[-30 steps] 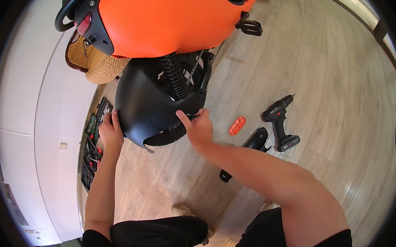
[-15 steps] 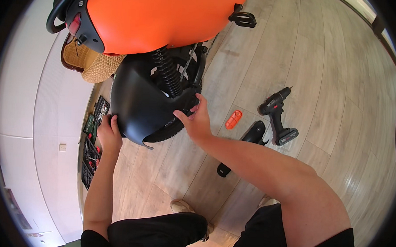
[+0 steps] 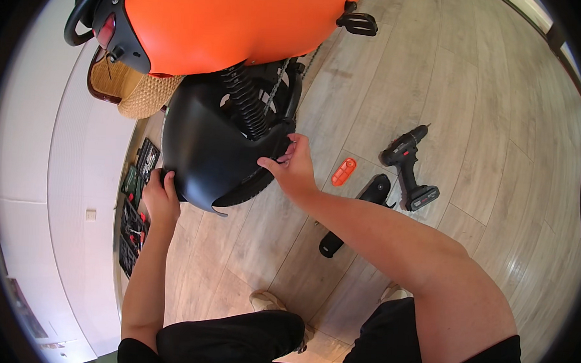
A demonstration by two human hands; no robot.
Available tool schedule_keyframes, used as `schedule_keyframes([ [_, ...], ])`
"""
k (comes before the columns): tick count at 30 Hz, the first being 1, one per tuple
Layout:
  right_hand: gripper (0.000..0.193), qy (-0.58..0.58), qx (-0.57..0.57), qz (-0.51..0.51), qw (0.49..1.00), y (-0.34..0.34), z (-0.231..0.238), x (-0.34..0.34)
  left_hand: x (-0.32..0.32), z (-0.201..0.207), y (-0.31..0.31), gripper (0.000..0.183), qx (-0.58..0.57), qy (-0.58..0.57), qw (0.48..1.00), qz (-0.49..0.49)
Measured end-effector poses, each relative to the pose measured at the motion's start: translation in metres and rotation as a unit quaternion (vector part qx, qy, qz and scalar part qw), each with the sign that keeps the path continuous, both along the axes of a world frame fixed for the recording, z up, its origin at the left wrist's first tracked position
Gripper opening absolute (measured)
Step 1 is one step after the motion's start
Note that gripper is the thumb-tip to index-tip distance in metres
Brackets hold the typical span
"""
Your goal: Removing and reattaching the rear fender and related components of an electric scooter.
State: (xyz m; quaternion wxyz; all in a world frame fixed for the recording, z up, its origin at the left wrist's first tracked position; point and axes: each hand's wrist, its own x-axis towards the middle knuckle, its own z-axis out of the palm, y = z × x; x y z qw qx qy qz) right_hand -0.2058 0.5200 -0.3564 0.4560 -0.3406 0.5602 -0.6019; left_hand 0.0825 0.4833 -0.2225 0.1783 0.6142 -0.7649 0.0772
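Observation:
A scooter with an orange body shell stands at the top of the view. Its black rear fender covers much of the wheel; part of the tyre shows below the right edge. My left hand grips the fender's left edge, thumb uppermost and some fingers hidden. At the right edge, my right hand holds the fender between thumb and bent fingers. A black coil-spring shock absorber and a chain sit between fender and body.
On the wooden floor to the right lie a cordless drill, a small orange plastic cover and a long black part, partly hidden by my right forearm. Toolboxes line the left wall. A wicker-backed chair stands beside the scooter; a pedal juts right.
The fender's lower right edge has shifted slightly, and more of the tyre shows under it. My right hand has moved slightly along with it; my left hand keeps its place.

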Motion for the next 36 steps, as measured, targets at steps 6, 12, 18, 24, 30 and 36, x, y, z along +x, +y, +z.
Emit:
schedule_keyframes([
  [6,0.085,-0.038,0.023,0.023,0.999,-0.002,-0.007,-0.01,-0.005,-0.012,0.013,0.037,0.021,0.012,1.0,0.016],
  [12,0.083,-0.019,0.005,0.02,1.0,-0.002,-0.01,-0.013,0.008,-0.026,0.021,0.042,0.032,0.017,0.999,-0.002],
  [18,0.083,-0.005,0.012,0.032,0.999,-0.001,-0.004,-0.017,0.005,-0.029,0.023,0.043,0.044,0.083,0.995,-0.016],
  [24,0.077,0.002,-0.008,0.05,0.999,-0.004,-0.009,-0.026,0.004,-0.027,0.022,0.046,0.064,0.093,0.994,0.002],
  [30,0.054,0.017,-0.02,0.004,1.0,-0.012,-0.016,-0.023,0.004,-0.025,0.02,0.05,0.085,0.073,0.994,0.015],
  [36,0.051,-0.015,0.061,-0.037,0.997,-0.031,-0.019,-0.021,0.01,-0.018,0.006,0.05,0.097,0.106,0.99,0.0],
])
